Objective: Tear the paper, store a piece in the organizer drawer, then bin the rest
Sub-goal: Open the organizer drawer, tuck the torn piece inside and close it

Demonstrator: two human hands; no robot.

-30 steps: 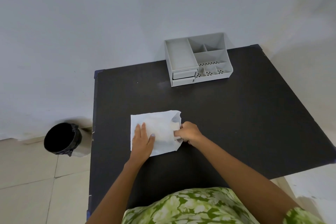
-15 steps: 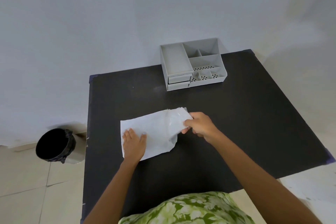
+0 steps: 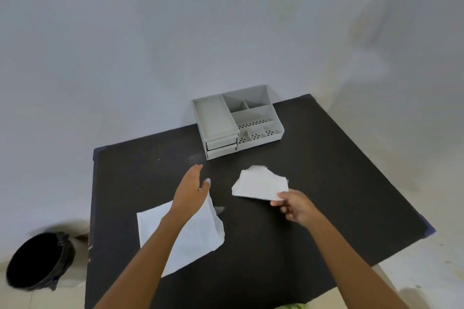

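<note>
The white paper is in two pieces. The larger piece lies flat on the black table, partly under my left forearm. My right hand pinches the smaller torn piece by its near corner and holds it above the table. My left hand hovers open, fingers pointing toward the grey organizer at the table's far edge. The organizer's two small drawers at its front left are closed.
A black-lined bin stands on the tiled floor left of the table. A pale wall runs behind the table. The table's right and near corners show blue edging.
The paper has come apart into two pieces. My right hand carried the torn piece right and forward. My left hand lifted off the sheet and moved toward the organizer.
</note>
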